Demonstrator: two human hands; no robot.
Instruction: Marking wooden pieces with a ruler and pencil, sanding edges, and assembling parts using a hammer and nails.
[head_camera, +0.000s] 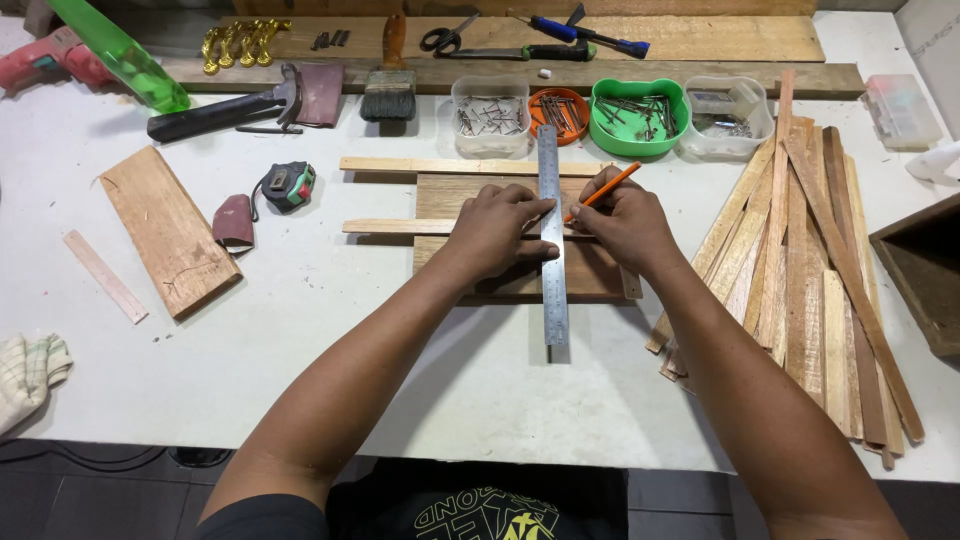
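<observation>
My left hand (495, 228) presses flat on a steel ruler (552, 290) that lies lengthwise across a brown wooden board (440, 190). Two thin pale wood strips (400, 165) cross the board, one at its far edge, one under my hands. My right hand (628, 222) grips an orange pencil (608, 188), its tip down beside the ruler's right edge at the nearer strip.
A pile of wood slats (800, 270) lies right. A plank (168, 230), tape measure (288, 186) and sandpaper block (234, 222) lie left. Tubs of nails and screws (636, 115), a brush (390, 95) and a hammer (225, 108) sit behind. A wooden box (925, 270) stands far right.
</observation>
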